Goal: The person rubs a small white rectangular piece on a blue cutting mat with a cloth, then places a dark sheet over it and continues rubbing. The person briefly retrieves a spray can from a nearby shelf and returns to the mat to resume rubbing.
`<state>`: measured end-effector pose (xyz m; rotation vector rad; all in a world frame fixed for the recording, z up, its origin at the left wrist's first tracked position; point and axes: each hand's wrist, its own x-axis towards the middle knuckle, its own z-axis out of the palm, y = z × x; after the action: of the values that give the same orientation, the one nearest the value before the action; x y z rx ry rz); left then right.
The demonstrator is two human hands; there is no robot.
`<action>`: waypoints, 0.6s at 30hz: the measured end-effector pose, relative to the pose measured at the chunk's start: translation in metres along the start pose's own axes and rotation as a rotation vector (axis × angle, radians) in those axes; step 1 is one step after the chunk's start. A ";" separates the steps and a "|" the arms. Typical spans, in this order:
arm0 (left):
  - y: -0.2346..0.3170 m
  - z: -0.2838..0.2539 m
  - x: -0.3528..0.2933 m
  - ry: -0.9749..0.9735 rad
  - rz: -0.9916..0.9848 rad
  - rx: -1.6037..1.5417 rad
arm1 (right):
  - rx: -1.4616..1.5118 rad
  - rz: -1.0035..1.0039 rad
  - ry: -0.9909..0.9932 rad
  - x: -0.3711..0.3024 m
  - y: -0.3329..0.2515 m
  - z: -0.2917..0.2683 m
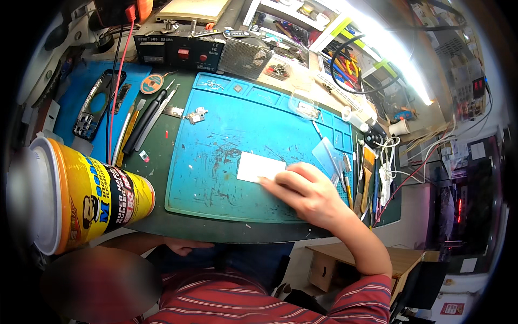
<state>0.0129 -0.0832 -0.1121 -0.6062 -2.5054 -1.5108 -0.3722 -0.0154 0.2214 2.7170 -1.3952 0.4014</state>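
A small white rectangular card point(258, 167) lies on the blue work mat point(216, 197), near its middle. My right hand point(310, 194) is at the card's lower right, with fingers bent and closed at its edge and one fingertip against its lower side. Part of the card's right end is covered by those fingers. Below the bench's front edge, my left hand point(186, 245) rests by my lap, its visible fingers stretched out and holding nothing that I can see. A small metal part point(196, 115) sits at the mat's upper left.
A big yellow tub point(110, 200) stands at the near left. Tweezers point(156, 119) and other slim tools lie left of the mat, beside a phone frame point(94, 108). A black bench unit point(178, 51) stands behind. Brushes point(367, 173) and cables point(386, 162) line the right side.
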 end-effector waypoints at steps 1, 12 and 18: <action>-0.008 0.004 -0.001 0.001 0.025 -0.003 | -0.060 0.001 0.007 -0.013 0.001 -0.005; -0.016 0.012 -0.010 -0.021 0.015 0.075 | -0.024 -0.001 -0.006 -0.009 0.002 -0.002; 0.002 -0.008 0.007 -0.028 0.019 0.174 | 0.018 0.037 0.006 0.009 -0.006 0.007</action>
<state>0.0069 -0.0874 -0.1042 -0.6245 -2.6085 -1.2683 -0.3610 -0.0205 0.2178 2.7050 -1.4493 0.4267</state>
